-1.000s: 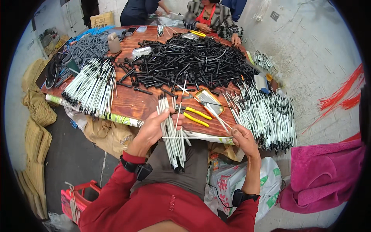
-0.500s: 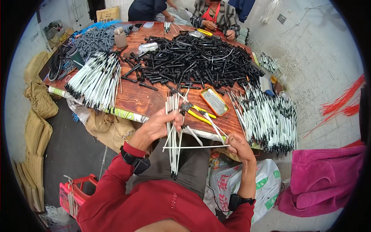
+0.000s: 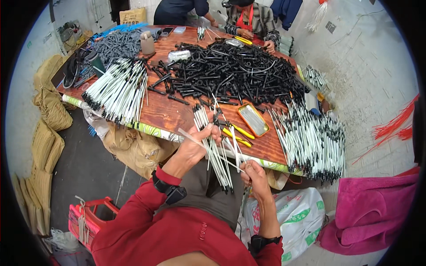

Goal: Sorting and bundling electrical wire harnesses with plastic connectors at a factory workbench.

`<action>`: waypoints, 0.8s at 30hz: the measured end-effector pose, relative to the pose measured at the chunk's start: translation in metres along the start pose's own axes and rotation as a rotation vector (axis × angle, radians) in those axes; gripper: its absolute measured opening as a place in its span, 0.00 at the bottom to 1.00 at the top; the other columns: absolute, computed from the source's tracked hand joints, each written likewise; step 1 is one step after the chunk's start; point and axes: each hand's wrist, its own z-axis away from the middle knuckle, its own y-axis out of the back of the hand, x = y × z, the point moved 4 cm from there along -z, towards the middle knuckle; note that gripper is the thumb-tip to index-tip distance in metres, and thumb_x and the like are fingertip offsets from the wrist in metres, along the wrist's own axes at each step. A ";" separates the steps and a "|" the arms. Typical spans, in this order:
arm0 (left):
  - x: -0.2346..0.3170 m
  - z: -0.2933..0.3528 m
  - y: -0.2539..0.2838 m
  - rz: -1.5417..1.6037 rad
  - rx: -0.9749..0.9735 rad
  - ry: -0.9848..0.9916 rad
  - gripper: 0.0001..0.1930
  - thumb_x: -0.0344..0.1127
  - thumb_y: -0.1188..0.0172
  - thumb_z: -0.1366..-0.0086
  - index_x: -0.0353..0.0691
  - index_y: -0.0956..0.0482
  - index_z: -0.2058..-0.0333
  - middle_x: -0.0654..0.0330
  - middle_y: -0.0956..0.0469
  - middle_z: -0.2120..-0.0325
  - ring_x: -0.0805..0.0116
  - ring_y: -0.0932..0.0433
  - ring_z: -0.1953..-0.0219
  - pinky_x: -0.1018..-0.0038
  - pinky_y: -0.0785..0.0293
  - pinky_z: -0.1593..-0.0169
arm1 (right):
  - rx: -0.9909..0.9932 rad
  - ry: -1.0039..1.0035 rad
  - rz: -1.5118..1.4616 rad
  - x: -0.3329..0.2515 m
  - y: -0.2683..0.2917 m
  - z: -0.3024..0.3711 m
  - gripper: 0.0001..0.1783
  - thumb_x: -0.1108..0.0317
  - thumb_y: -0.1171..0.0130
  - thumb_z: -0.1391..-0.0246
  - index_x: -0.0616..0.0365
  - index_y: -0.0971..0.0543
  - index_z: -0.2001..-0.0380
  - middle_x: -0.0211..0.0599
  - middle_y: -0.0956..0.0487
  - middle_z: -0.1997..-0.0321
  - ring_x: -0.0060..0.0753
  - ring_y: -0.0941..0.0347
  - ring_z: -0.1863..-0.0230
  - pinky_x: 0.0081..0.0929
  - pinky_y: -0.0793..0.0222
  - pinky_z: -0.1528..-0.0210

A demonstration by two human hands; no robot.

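My left hand [image 3: 195, 144] is closed around a bundle of thin white rods [image 3: 216, 162] with black ends, which hangs slanted over my lap at the table edge. My right hand [image 3: 255, 178], lower and to the right, pinches the end of a single white rod [image 3: 191, 138]. That rod slants up to the left, crossing the bundle and my left hand. Just beyond my hands, yellow-handled pliers [image 3: 242, 131] lie on the table, partly behind loose white rods [image 3: 234, 144]. An orange-rimmed tin [image 3: 244, 120] with thin metallic-looking pieces sits beside the pliers.
A big heap of black plastic parts [image 3: 239, 73] covers the table's middle. Fanned stacks of white rods lie left [image 3: 120, 91] and right [image 3: 313, 142]. Grey parts [image 3: 117, 46] fill the far left. Two people work across the table. A white plastic bag [image 3: 293, 215] stands by my right arm.
My right hand has moved left and slightly down, closer to the bundle. The single rod has turned from level to slanted. The bundle's lower end has swung to the right.
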 end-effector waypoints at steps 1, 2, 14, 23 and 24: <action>0.000 0.001 -0.001 0.023 0.002 -0.016 0.23 0.29 0.44 0.31 0.42 0.36 0.39 0.62 0.28 0.68 0.70 0.26 0.65 0.69 0.24 0.56 | 0.007 0.024 -0.054 0.002 0.000 0.001 0.13 0.59 0.50 0.33 0.58 0.26 0.60 0.20 0.37 0.79 0.13 0.44 0.79 0.15 0.49 0.76; 0.000 0.003 -0.002 0.045 0.004 -0.034 0.24 0.28 0.44 0.32 0.42 0.36 0.39 0.61 0.27 0.67 0.70 0.26 0.64 0.68 0.24 0.55 | 0.011 0.015 -0.056 0.006 -0.003 0.004 0.13 0.59 0.50 0.33 0.58 0.26 0.60 0.20 0.37 0.79 0.13 0.44 0.79 0.15 0.49 0.76; 0.005 0.013 -0.012 0.103 -0.052 0.066 0.24 0.29 0.43 0.32 0.41 0.37 0.39 0.58 0.24 0.60 0.69 0.24 0.60 0.69 0.23 0.51 | -0.054 0.062 -0.210 0.038 -0.021 0.010 0.10 0.62 0.47 0.34 0.58 0.27 0.59 0.18 0.40 0.82 0.11 0.51 0.83 0.15 0.57 0.79; 0.028 0.037 -0.021 -0.165 -0.044 0.022 0.20 0.33 0.46 0.29 0.39 0.34 0.41 0.56 0.21 0.58 0.68 0.22 0.62 0.68 0.22 0.51 | -0.216 -0.179 -0.377 0.085 -0.051 0.015 0.10 0.60 0.50 0.32 0.53 0.29 0.64 0.18 0.43 0.81 0.12 0.49 0.81 0.15 0.55 0.78; 0.027 0.041 -0.018 -0.175 -0.095 0.047 0.20 0.34 0.47 0.29 0.38 0.34 0.41 0.56 0.21 0.59 0.67 0.21 0.61 0.68 0.22 0.51 | -0.248 -0.207 -0.416 0.095 -0.057 0.016 0.10 0.59 0.51 0.32 0.53 0.29 0.64 0.18 0.42 0.81 0.12 0.48 0.80 0.15 0.54 0.77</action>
